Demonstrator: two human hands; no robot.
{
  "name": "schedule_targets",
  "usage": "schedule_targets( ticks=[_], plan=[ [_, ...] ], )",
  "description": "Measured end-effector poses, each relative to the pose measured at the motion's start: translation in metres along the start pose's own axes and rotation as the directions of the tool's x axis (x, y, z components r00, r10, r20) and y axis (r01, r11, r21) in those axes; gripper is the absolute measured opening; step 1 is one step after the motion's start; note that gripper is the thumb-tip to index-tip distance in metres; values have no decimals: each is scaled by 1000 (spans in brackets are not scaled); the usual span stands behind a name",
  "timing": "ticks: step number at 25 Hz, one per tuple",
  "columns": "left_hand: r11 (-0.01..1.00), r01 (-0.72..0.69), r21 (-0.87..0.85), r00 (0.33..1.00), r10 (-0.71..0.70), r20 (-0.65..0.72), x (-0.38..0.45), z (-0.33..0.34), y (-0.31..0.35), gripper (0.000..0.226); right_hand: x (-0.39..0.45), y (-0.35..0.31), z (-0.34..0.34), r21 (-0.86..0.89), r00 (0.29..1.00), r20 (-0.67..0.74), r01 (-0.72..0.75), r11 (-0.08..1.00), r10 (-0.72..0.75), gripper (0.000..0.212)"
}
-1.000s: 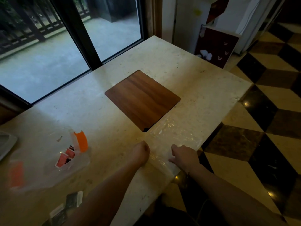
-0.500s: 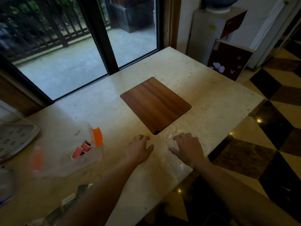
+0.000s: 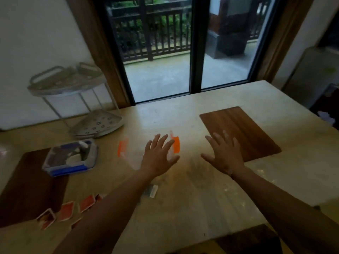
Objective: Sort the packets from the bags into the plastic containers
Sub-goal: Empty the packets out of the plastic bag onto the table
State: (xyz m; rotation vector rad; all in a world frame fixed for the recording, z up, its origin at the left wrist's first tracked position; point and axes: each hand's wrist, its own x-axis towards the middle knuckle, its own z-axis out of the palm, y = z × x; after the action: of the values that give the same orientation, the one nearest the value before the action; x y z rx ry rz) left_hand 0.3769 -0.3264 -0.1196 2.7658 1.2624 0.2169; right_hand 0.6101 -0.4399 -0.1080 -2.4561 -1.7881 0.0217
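Note:
Both hands hover over the middle of the stone table with fingers spread and nothing in them. My left hand [image 3: 159,156] is over a clear plastic bag with orange strips [image 3: 175,144]. My right hand [image 3: 222,154] is beside it, at the near left corner of a wooden inlay board [image 3: 244,129]. A clear plastic container with blue clips [image 3: 70,157] holding dark and white packets sits to the left. Several red packets [image 3: 67,210] lie near the table's front left. One dark packet [image 3: 152,190] lies just right of my left forearm.
A grey two-tier corner rack [image 3: 95,123] stands at the back left by the wall. A dark wooden board [image 3: 27,184] lies under the container. Glass doors [image 3: 161,52] run behind the table. A crumpled clear bag [image 3: 260,171] lies at the right.
The view has swung left and up, bringing the container, rack and red packets into sight. Both hands have lifted off the flattened clear bag and moved left with fingers spread.

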Motion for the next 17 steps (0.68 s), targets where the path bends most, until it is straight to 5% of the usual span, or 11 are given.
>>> schedule_targets(
  ticks=[9, 17],
  plan=[
    [944, 331, 7, 943, -330, -50, -150, -49, -162, 70, 8, -201, 0, 25, 953, -15, 302, 953, -302, 75],
    [823, 568, 11, 820, -564, -100, -293, -66, -259, 73, -31, -347, 23, 68, 887, 69, 453, 889, -457, 74]
  ],
)
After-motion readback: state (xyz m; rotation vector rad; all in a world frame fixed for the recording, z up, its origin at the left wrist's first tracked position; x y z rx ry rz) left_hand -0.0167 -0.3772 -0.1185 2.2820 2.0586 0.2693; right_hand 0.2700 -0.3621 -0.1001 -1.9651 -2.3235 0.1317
